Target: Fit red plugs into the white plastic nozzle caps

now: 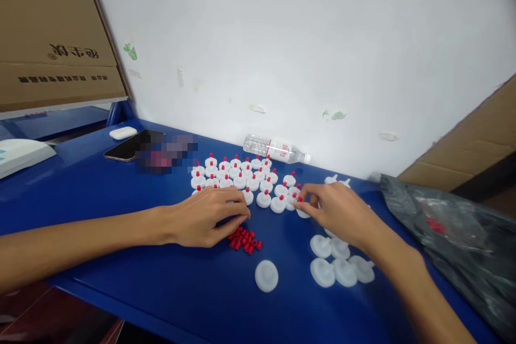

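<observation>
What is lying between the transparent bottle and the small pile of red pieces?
In the head view, white discs with red tips stand between the bottle and the red pile; the left hand is close beside the pile.

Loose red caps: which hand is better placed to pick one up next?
Left hand, I'd say: its fingertips are right by the loose red caps. The right hand is farther off, fingers at a red-tipped disc.

Your blue table [169,274] bears red-tipped lids [263,201], red caps [244,239], plain lids [322,272], a bottle [278,150], a phone [127,148] and a bag [455,263].
</observation>
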`<act>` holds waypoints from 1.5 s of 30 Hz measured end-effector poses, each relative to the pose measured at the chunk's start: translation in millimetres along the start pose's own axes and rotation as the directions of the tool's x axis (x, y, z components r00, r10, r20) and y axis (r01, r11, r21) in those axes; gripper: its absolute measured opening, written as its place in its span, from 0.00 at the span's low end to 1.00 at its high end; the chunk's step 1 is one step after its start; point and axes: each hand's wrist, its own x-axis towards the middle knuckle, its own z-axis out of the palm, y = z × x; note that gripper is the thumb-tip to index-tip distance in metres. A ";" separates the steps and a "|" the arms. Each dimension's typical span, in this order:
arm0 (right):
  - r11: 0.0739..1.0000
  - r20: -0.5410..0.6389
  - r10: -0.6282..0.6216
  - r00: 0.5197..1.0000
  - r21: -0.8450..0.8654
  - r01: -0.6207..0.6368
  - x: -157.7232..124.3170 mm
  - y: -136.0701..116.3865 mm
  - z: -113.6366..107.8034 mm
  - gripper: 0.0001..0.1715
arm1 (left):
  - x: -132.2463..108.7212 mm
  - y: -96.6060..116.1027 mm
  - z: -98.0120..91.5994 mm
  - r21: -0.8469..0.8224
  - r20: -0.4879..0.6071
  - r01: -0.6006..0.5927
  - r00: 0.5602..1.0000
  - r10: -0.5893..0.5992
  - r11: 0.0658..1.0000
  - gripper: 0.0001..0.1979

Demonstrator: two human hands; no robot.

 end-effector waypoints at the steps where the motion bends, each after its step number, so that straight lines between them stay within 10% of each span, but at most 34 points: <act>1: 1.000 0.000 -0.003 1.000 -0.001 0.003 0.4 0.2 1.0 0.10 | -0.2 0.3 0.0 -0.001 0.001 -0.001 1.000 0.001 1.000 0.13; 15: 0.996 -0.119 -0.084 0.989 -0.025 0.082 2.4 -1.2 15.1 0.16 | 2.0 3.0 -1.7 0.015 0.007 -0.002 1.000 0.002 1.000 0.12; 22: 0.961 -0.236 0.090 0.968 -0.234 -0.147 -2.9 5.5 -2.3 0.17 | 0.8 3.0 -2.8 0.020 0.002 -0.003 1.000 0.003 1.000 0.10; 45: 0.948 -0.047 0.123 0.991 -0.288 -0.132 -1.0 28.9 19.6 0.14 | 5.0 -8.0 -11.3 -0.139 0.132 0.045 0.991 -0.027 0.989 0.06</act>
